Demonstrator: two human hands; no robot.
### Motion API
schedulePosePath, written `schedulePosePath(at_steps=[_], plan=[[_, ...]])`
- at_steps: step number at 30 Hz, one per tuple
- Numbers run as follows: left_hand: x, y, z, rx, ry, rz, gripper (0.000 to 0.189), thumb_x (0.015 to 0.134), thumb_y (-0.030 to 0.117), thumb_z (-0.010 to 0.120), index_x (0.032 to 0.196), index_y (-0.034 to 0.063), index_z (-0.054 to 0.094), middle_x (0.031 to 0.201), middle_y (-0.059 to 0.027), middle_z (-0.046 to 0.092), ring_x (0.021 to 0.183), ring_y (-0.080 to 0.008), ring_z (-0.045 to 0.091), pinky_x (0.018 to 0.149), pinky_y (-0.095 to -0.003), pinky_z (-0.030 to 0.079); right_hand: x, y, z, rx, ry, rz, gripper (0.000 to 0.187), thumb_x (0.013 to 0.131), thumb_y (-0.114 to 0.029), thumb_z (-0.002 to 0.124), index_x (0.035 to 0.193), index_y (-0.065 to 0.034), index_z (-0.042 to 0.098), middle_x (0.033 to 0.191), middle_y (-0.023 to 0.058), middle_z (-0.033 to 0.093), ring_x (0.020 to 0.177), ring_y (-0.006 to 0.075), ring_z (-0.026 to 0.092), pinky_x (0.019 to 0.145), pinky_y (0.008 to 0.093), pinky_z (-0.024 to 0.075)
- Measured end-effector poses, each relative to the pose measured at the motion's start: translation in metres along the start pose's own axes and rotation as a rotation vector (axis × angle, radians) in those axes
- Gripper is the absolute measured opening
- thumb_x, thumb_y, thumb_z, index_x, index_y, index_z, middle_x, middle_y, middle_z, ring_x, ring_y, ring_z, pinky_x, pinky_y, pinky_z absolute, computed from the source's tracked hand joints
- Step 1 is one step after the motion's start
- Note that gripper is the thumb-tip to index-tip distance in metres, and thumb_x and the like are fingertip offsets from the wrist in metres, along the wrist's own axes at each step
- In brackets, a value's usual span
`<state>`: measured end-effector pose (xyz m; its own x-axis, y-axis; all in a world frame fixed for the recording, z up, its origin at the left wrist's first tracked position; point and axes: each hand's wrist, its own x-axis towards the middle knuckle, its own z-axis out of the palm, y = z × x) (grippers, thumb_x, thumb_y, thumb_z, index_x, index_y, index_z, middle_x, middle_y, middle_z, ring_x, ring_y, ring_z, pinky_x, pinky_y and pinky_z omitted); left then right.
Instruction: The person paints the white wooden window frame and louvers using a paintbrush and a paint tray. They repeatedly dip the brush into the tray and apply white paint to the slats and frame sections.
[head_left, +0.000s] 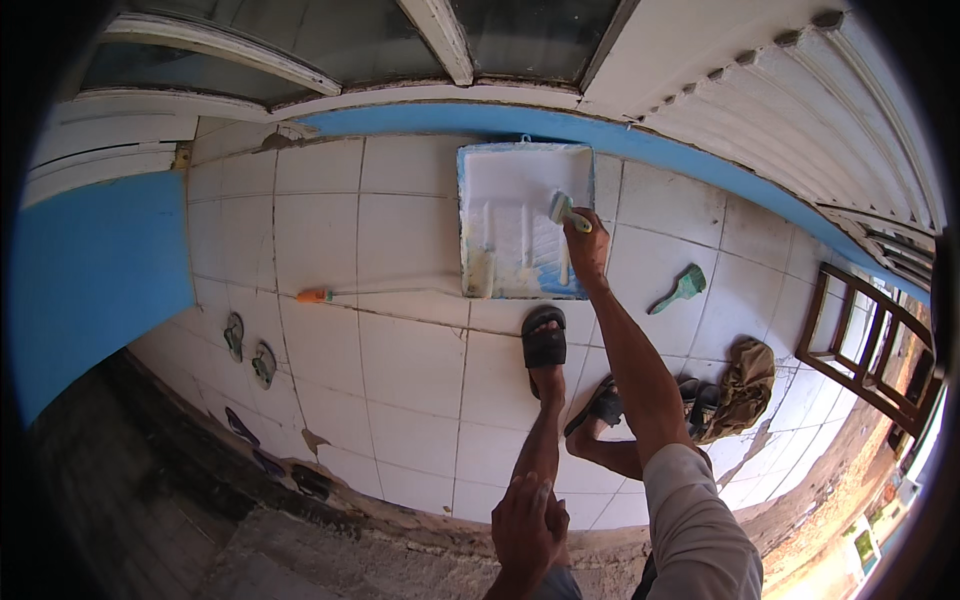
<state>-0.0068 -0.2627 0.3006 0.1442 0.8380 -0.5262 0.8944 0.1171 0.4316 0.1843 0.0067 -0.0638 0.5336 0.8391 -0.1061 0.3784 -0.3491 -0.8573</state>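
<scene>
My right hand (589, 244) grips the handle of a paintbrush (562, 208), its bristles down in the white paint at the right side of a paint tray (463, 225). Dried blue and yellowish paint marks the tray's near, ribbed end. My left hand (525, 521) lies over my bent left leg near the knee, with no tool visible in it. A second paintbrush (679, 289), smeared green, rests on the floor tiles right of my right forearm. Left of the tray lies an orange handle (313, 295) with a thin metal rod reaching to the tray's edge.
White floor tiles (409, 360) surround my black sandals (544, 337). A blue-painted wall band (420, 118) runs behind the tray. Several slippers (263, 365) lie at left. A brown cloth (746, 386) sits beside black footwear (701, 405) at right, near a wooden frame (862, 349).
</scene>
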Motion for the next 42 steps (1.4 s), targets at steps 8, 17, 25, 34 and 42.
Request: schedulePosePath(at_steps=[8,17,25,34,42], plan=[[-0.001,0.006,0.006,0.027,-0.037,0.003,0.042,0.086,0.029,0.075,0.121,0.0080,0.068,0.134,-0.0128,0.063,0.125,-0.0345,0.060,0.099,-0.0474,0.049,-0.037,-0.001,-0.020,-0.127,-0.235,-0.168,0.025,0.092,-0.010,0.072,0.116,-0.0069,0.066,0.112,0.0191,0.071,0.098,0.0450,0.069,0.081,0.0491,0.0573],[0.000,0.009,0.008,0.117,0.014,0.042,0.041,0.082,0.027,0.076,0.118,0.0070,0.070,0.128,-0.0114,0.067,0.117,-0.0322,0.064,0.097,-0.0464,0.050,-0.047,0.009,-0.031,0.023,-0.312,0.236,0.036,0.090,-0.014,0.074,0.125,-0.0111,0.067,0.115,0.0196,0.072,0.100,0.0416,0.070,0.083,0.0452,0.0589],[-0.003,0.012,0.023,0.215,-0.050,-0.030,0.036,0.086,0.029,0.072,0.113,0.0071,0.072,0.115,-0.0105,0.073,0.109,-0.0303,0.069,0.091,-0.0457,0.055,-0.087,-0.047,-0.122,1.391,-0.201,0.767,0.041,0.103,-0.034,0.061,0.138,-0.0109,0.056,0.132,0.0127,0.066,0.120,0.0278,0.067,0.096,0.0515,0.0576],[-0.018,0.009,0.024,0.210,-0.141,0.025,0.047,0.095,0.043,0.064,0.123,0.0067,0.070,0.130,-0.0189,0.066,0.120,-0.0377,0.063,0.102,-0.0503,0.051,-0.136,-0.249,-0.312,1.732,-0.249,0.600,0.042,0.101,-0.044,0.060,0.135,-0.0185,0.061,0.116,0.0079,0.075,0.111,0.0251,0.073,0.088,0.0565,0.0603],[-0.048,0.004,-0.030,0.175,-0.158,0.192,0.075,0.099,0.049,0.060,0.155,0.0030,0.038,0.160,-0.0243,0.040,0.149,-0.0372,0.037,0.119,-0.0631,0.029,-0.106,-0.445,-0.486,1.417,-0.140,0.136,0.041,0.100,-0.032,0.064,0.135,-0.0150,0.050,0.123,0.0123,0.064,0.107,0.0257,0.069,0.084,0.0471,0.0619]])
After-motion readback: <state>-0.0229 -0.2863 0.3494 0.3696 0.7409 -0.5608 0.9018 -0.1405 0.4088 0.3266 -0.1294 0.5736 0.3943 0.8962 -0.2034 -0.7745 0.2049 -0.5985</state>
